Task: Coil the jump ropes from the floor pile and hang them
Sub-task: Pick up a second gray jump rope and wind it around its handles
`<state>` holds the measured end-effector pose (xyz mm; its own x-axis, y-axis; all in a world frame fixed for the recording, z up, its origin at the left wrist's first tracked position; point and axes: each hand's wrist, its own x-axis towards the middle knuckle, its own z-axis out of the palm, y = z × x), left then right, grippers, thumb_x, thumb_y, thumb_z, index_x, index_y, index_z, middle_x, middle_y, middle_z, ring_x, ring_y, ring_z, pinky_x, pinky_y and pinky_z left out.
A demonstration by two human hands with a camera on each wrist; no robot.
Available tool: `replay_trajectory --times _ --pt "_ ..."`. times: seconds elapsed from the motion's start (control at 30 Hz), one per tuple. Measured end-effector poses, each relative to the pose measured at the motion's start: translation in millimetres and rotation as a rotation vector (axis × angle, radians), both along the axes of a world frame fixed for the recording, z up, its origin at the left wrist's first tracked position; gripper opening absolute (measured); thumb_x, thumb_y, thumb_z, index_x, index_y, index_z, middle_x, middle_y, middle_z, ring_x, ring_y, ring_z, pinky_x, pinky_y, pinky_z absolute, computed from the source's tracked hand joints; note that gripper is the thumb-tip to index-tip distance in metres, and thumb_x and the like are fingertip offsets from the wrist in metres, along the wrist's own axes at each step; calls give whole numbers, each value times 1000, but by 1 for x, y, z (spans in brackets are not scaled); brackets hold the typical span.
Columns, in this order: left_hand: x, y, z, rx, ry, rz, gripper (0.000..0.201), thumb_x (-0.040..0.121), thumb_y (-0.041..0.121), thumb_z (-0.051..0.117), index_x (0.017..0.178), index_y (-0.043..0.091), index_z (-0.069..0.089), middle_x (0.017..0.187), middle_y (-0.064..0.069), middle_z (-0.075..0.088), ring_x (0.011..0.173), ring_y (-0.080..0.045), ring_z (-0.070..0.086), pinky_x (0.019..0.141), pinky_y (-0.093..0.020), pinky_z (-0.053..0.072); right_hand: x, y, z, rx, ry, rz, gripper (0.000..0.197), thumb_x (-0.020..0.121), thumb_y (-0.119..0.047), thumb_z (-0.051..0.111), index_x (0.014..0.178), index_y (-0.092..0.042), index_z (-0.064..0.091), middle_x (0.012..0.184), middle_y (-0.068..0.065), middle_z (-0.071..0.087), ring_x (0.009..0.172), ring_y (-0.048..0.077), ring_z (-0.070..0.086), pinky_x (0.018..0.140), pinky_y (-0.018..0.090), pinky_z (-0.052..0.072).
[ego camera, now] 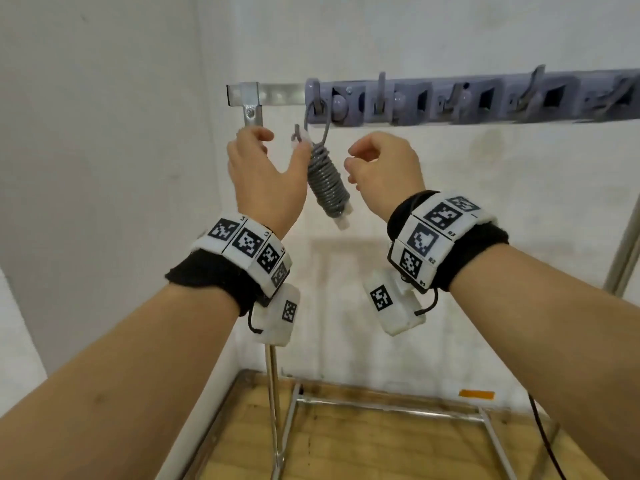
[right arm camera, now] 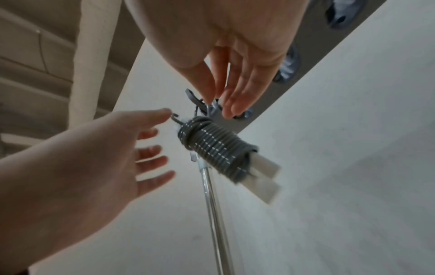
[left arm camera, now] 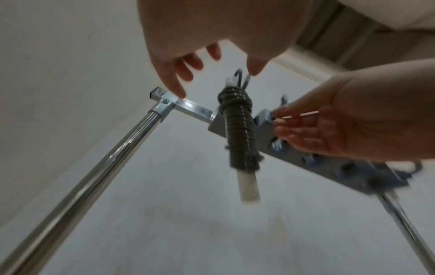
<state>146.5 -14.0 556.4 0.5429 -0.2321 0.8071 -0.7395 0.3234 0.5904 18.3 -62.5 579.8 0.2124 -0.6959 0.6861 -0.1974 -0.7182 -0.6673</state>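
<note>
A grey jump rope [ego camera: 327, 181], coiled tightly round its white handles [ego camera: 341, 221], hangs by a loop from the leftmost hook [ego camera: 317, 105] of the rack. My left hand [ego camera: 266, 168] is just left of the bundle with fingers spread, and its thumb tip touches the bundle's top end. The right hand [ego camera: 377, 164] hovers just right of the coil with loosely bent fingers, holding nothing. From the right wrist, the rope [right arm camera: 216, 148] hangs free between the left hand [right arm camera: 105, 158] and the right hand [right arm camera: 235, 80]. The left wrist view shows the rope [left arm camera: 240, 130] dangling below the left fingers [left arm camera: 186, 74].
A grey-purple hook strip [ego camera: 450, 102] with several bare hooks runs right along a metal crossbar [ego camera: 277, 95]. The stand's chrome pole [ego camera: 273, 393] and base frame [ego camera: 398, 407] sit on a wooden floor [ego camera: 381, 448] against a white wall. A black cable [ego camera: 543, 438] trails at the right.
</note>
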Motion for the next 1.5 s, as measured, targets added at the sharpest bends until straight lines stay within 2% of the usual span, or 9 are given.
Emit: replay_trajectory --times 0.13,0.23,0.63,0.8,0.9,1.0,1.23,1.37,1.5 --pt "-21 22 -78 145 -186 -73 18 85 30 60 91 21 45 81 12 46 74 -11 46 68 -19 37 -40 8 -68 68 214 29 17 83 -11 58 70 -23 59 73 -2 63 74 23 66 73 34 54" --pt "-39 29 -144 420 -339 -175 8 84 24 61 80 20 55 69 8 55 66 -14 54 64 -31 46 -73 7 -133 149 409 25 15 85 -12 58 73 -21 60 72 -4 61 75 21 64 76 32 52" --pt "-134 -6 -441 1294 -561 -599 15 83 40 59 88 28 66 71 18 48 76 -12 56 62 -26 41 -184 -19 -454 582 1158 47 21 92 -32 53 96 -19 69 97 2 67 84 17 56 70 28 43" --pt "-172 1 -539 1401 -621 -794 17 84 32 58 85 19 69 78 6 57 76 -21 59 64 -32 48 -212 -9 -554 817 1359 156 22 91 -28 56 89 -12 72 88 7 68 79 22 60 64 29 45" --pt "-195 5 -582 1466 -657 -873 20 87 33 57 90 19 70 87 2 63 81 -20 59 69 -34 51 -238 10 -608 978 1522 229 20 91 -22 53 85 -8 65 94 12 67 84 27 62 75 34 53" --pt "-214 11 -619 1511 -635 -961 22 90 36 55 93 20 70 92 4 62 85 -17 58 68 -30 49 -258 32 -656 968 1677 292 21 93 -21 51 105 -9 62 103 11 63 88 27 60 79 36 54" --pt "-230 24 -662 1592 -580 -1005 26 93 40 52 102 22 68 96 4 63 91 -15 57 76 -29 51 -275 58 -718 874 1663 170 33 92 -19 49 124 -16 50 126 7 45 103 27 56 79 35 48" --pt "-223 22 -667 1651 -485 -979 34 90 46 56 115 23 62 104 5 63 94 -15 58 77 -29 51 -279 63 -716 872 1363 75 8 89 -31 49 91 -24 47 89 -2 52 86 24 58 63 29 37" --pt "-221 12 -654 1629 -276 -899 34 85 47 60 111 25 61 93 9 62 82 -11 58 61 -21 43 -270 54 -690 801 932 -28 16 89 -27 56 81 -15 49 73 -4 49 68 22 53 58 27 36"
